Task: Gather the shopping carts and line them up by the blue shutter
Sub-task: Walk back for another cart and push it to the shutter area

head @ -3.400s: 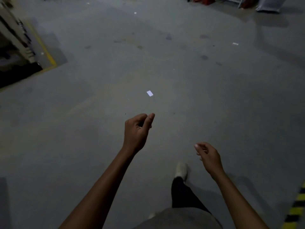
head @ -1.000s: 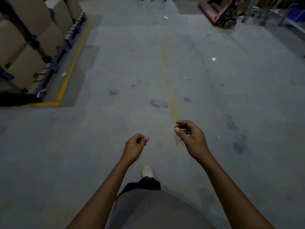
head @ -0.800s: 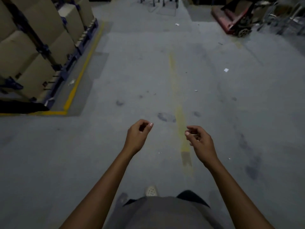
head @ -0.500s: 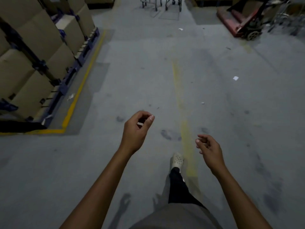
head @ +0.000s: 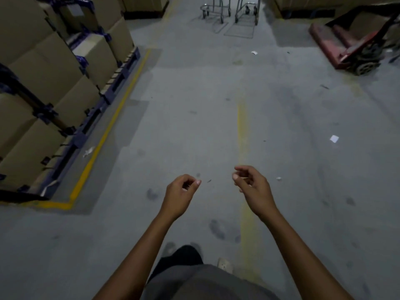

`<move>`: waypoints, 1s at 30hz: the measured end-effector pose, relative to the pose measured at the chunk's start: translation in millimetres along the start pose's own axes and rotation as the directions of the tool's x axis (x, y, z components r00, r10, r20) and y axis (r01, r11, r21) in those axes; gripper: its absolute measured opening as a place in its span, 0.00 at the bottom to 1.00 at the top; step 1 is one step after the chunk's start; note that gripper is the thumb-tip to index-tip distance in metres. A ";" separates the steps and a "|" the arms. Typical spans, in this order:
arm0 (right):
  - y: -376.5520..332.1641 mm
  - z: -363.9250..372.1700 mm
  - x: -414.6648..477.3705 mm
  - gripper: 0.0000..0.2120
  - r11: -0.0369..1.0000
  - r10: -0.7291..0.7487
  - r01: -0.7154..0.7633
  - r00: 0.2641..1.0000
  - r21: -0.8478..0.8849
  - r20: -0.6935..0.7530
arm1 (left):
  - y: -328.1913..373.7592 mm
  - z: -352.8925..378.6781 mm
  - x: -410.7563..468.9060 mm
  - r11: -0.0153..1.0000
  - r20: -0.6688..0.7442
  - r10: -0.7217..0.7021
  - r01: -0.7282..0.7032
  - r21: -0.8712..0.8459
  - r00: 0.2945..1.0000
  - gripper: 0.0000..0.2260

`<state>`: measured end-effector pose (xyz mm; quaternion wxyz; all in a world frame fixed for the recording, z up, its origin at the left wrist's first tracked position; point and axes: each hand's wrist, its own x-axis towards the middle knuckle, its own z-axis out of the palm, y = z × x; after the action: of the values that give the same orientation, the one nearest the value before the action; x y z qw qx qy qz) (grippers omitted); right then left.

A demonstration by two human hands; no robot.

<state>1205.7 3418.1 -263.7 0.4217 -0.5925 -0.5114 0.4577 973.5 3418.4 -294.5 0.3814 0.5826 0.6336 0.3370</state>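
Grey concrete floor (head: 194, 126) (scuffed, paper-littered); cardboard boxes (head: 49, 68) behind a yellow line (head: 104, 137) at ten o'clock, red pallet jack (head: 346, 50) at two.

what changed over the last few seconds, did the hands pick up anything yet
The person walked forward down the aisle: the shopping carts came into view at the top, and the red pallet jack and stacked boxes drew nearer. Nothing was taken hold of. The left hand and right hand stay empty, fingers loosely curled.

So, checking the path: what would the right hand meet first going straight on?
The way looks free: from the right hand only bare floor lies ahead until, probably, the carts far off; depth is unclear.
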 end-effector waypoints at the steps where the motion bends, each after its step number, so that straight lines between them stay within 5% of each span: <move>1: -13.2 2.4 25.0 0.08 0.999 -0.034 0.034 0.999 0.006 0.021 | -3.5 2.8 21.7 1.000 0.009 -0.024 0.024 0.000 1.000 0.07; 6: -44.6 23.0 159.0 0.09 0.991 -0.137 0.137 0.987 0.003 0.082 | -31.6 16.4 137.3 0.991 0.061 -0.128 0.130 -0.033 0.990 0.07; 15: -60.8 75.4 426.7 0.11 0.996 -0.081 0.085 0.993 -0.035 0.084 | -30.0 -24.1 416.5 0.988 0.029 -0.134 0.136 -0.079 0.991 0.07; 25: -23.8 57.4 672.1 0.07 0.989 0.129 -0.133 0.990 -0.068 -0.062 | 108.9 -92.3 709.3 0.968 -0.159 0.213 -0.230 -0.097 0.964 0.07; 30: 3.1 36.3 820.0 0.08 0.984 0.170 -0.174 0.982 -0.048 -0.076 | 133.2 -68.0 852.5 0.962 -0.184 0.256 -0.269 -0.049 0.949 0.09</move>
<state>1218.6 4232.4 -365.9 0.3824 -0.6619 -0.4549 0.4568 952.3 4280.7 -222.9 0.2968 0.6153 0.5690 0.4578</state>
